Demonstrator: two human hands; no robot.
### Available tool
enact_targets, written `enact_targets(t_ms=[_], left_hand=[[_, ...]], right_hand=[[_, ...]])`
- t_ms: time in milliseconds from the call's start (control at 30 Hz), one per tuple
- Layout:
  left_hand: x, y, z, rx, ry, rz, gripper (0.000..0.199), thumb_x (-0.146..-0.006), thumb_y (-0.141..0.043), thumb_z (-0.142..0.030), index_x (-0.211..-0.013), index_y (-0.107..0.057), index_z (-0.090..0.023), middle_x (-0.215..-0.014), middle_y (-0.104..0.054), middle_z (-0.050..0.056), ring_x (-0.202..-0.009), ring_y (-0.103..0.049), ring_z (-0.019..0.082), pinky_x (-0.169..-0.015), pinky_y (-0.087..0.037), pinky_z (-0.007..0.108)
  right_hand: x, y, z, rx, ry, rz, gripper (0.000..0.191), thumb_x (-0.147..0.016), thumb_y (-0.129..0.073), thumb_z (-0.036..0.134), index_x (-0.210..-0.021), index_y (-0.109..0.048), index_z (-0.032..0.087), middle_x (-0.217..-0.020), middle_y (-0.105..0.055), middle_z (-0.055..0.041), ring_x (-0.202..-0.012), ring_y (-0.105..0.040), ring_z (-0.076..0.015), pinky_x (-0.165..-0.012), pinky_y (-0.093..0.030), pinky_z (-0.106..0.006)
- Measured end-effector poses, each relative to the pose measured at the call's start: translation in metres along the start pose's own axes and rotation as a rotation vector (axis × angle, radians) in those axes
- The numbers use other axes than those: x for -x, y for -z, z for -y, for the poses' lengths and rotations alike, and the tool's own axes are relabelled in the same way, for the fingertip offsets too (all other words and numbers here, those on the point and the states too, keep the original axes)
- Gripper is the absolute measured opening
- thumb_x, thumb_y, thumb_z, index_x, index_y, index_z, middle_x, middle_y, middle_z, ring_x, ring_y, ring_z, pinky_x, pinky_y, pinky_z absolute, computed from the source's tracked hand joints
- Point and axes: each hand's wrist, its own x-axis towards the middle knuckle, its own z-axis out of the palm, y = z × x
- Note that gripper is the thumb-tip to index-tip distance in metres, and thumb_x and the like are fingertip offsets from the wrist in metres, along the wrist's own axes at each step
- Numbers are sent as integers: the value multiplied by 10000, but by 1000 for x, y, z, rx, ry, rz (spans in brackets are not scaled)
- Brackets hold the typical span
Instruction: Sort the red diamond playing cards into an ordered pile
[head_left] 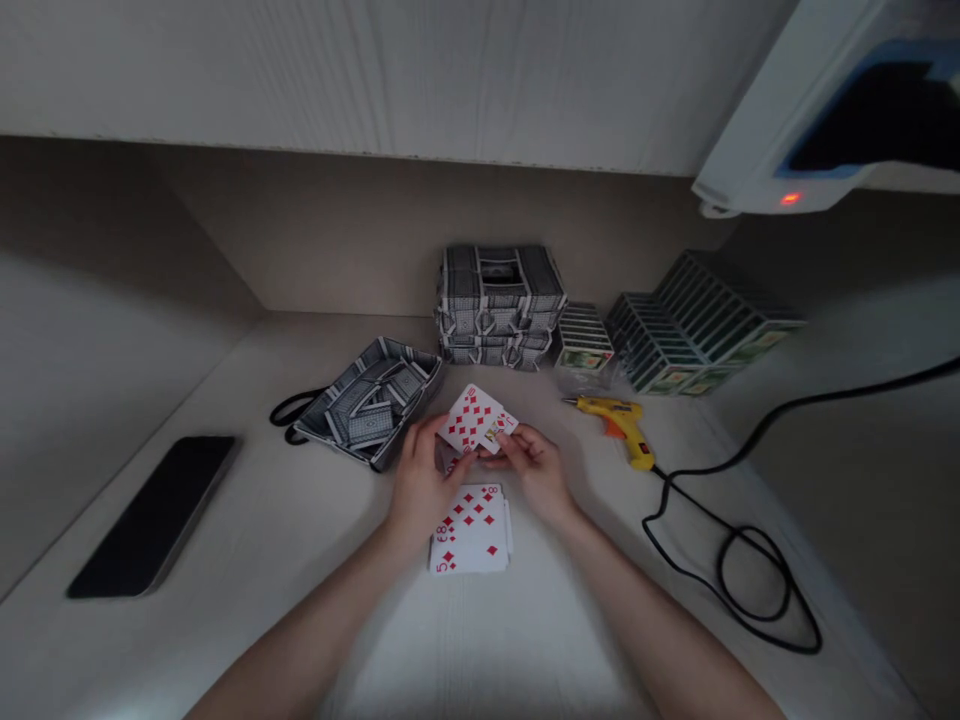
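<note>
Several red diamond playing cards (470, 417) are held up at the centre between both hands. My left hand (426, 475) grips them at their left and lower edge, thumb underneath. My right hand (536, 470) pinches the jack at the right side of the same cards. Below the hands a loose pile of face-up diamond cards (474, 535) lies on the table, an eight and a five showing at its edges. Left of my left hand sits an open tray made of patterned card backs (431, 372), with folded card pieces (371, 422) inside.
Folded-card boxes (499, 300) are stacked at the back. Card packs (585, 337) and taller stacks (675, 330) stand right of them. A yellow glue gun (626, 425) with a black cable (750, 605) lies right. A phone (154, 515) lies left, a power strip (795, 150) hangs top right.
</note>
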Motion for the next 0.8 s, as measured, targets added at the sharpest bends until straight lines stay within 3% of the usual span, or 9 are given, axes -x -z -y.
enact_targets(t_ms=[267, 500, 567, 667, 800], left_hand=[[1, 4, -8, -86, -87, 44, 461, -748, -584, -247, -1172, -405, -227, -1249, -356, 100, -1149, -422, 241, -948, -392, 430], [4, 4, -6, -21, -92, 83, 455, -720, -617, -298, -1140, -449, -248, -1291, -306, 88, -1071, -490, 224, -898, -443, 403], [3, 4, -6, 63, -36, 65, 519, -695, -638, -333, -1164, -433, -246, -1288, -320, 95, -1057, -499, 221, -853, -472, 379], [1, 0, -2, 277, 122, 30, 514, -747, -575, -348, -1211, -391, -224, -1218, -431, 107, -863, -579, 155, -726, -512, 315], [-3, -4, 2, 522, 356, 33, 310, -788, -490, -388, -983, -558, -157, -867, -634, 53, -716, -599, 139, -633, -504, 262]], right_hand=[[0, 0, -10, 181, 44, 13, 251, -711, -586, 434, -716, -598, 184, -638, -628, -19, -562, -584, -150, -552, -506, -286], [0, 4, -8, 265, 74, -44, 265, -698, -595, 424, -607, -551, 179, -548, -571, 5, -516, -548, -135, -505, -467, -256], [0, 6, -3, 220, 53, -18, 252, -685, -608, 419, -621, -559, 180, -547, -569, 12, -506, -540, -128, -503, -469, -254], [0, 9, 3, 148, 13, 59, 231, -672, -623, 410, -687, -600, 180, -574, -591, 10, -513, -547, -127, -513, -483, -261], [-2, 12, 7, 99, 2, 77, 250, -665, -626, 425, -717, -622, 181, -611, -610, -1, -559, -564, -137, -508, -497, -265]])
